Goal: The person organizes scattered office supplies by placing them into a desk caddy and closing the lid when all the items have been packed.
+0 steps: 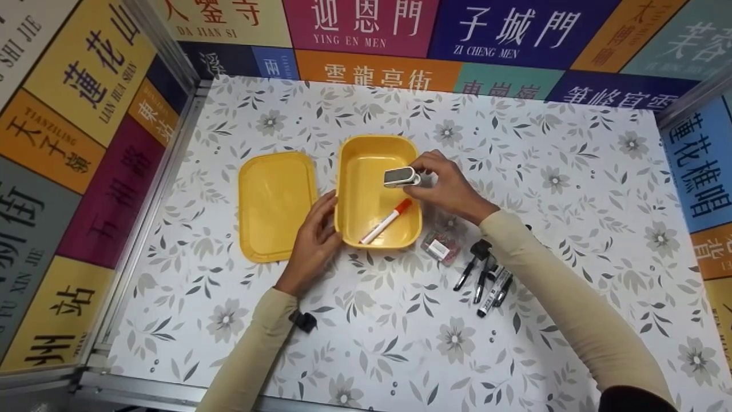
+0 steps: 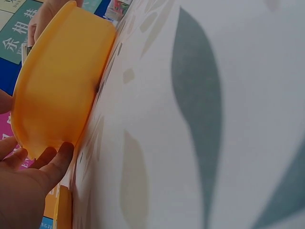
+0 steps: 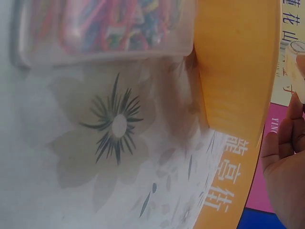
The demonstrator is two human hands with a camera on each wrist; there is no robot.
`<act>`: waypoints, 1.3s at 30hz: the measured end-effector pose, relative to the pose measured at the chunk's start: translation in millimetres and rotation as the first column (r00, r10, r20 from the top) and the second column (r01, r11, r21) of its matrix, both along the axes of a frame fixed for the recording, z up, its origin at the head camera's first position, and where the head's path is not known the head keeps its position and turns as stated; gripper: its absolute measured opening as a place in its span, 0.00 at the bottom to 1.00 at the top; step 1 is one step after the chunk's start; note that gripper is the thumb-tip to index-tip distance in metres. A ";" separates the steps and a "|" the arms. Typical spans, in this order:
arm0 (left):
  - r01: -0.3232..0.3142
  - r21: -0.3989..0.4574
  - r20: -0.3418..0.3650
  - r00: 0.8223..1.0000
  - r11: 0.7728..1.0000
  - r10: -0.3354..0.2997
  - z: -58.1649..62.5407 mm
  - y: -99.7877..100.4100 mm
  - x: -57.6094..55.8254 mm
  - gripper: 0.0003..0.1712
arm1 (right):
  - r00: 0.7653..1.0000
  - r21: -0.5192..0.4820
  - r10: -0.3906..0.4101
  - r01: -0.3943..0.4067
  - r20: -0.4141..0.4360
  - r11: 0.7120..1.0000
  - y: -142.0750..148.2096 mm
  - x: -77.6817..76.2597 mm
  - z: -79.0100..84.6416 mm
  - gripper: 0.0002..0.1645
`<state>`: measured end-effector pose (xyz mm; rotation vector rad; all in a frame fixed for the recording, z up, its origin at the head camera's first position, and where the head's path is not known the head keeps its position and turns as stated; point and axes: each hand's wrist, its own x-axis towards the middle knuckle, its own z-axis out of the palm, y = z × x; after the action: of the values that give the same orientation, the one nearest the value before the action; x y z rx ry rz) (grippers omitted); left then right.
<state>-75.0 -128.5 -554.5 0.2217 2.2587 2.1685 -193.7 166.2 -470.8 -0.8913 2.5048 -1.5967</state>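
A yellow plastic box (image 1: 378, 147) stands uncovered on the table. Inside it lies a white marker with a red cap (image 1: 386, 222), slanting across the lower part. My left hand (image 1: 314, 237) rests with its fingers against the box's left wall; in the left wrist view those fingers (image 2: 59, 164) touch its outside. Above the right rim, my right hand (image 1: 449, 186) pinches a small white and grey stapler (image 1: 400, 177), held over the box's inside. The right wrist view catches only one end of the stapler (image 3: 296, 47).
The yellow lid (image 1: 277, 206) lies flat left of the box. A clear case of coloured paper clips (image 1: 440, 248) sits by its lower right corner. Several black pens and markers (image 1: 486, 274) lie beneath the right forearm. Printed panels (image 1: 360, 26) stand around the table.
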 end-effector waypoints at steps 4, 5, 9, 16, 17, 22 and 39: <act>0.000 -0.007 0.005 1.000 1.000 0.000 0.3 -0.1 0.4 0.40 | 1.000 0.023 0.026 -0.026 -0.010 0.999 1.2 -12.4 -18.8 0.14; 0.001 -0.008 0.004 1.000 1.000 0.000 0.4 -0.2 0.5 0.40 | 0.999 0.033 0.035 -0.034 -0.016 0.999 1.6 -15.6 -23.5 0.14; 0.004 0.000 -0.001 1.000 1.000 -0.004 0.3 -0.4 0.3 0.40 | 0.997 0.074 0.063 -0.060 -0.043 0.995 -0.8 -19.7 -27.1 0.14; 0.003 0.031 -0.020 1.000 1.000 -0.003 -1.1 -0.9 -0.4 0.41 | 0.996 0.118 0.088 -0.083 -0.035 0.989 -8.4 -21.1 -24.9 0.14; 0.003 0.034 -0.023 1.000 0.999 -0.002 -1.2 -0.9 -0.6 0.41 | 0.995 0.119 0.093 -0.088 -0.032 0.989 -9.5 -21.5 -24.8 0.14; 0.005 0.036 -0.024 1.000 0.999 -0.004 -0.5 -0.7 -1.3 0.41 | 0.994 0.127 0.112 -0.109 -0.013 0.986 -14.5 -24.1 -24.7 0.15; 0.003 0.012 0.015 1.000 1.000 -0.003 2.0 -0.3 -0.2 0.41 | 0.990 0.176 0.141 -0.143 0.022 0.974 -31.4 -24.7 -24.8 0.14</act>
<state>-75.2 -128.8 -552.5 0.2079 2.2366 2.1745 -218.5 134.8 -495.6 -1.0101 2.4660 -1.3099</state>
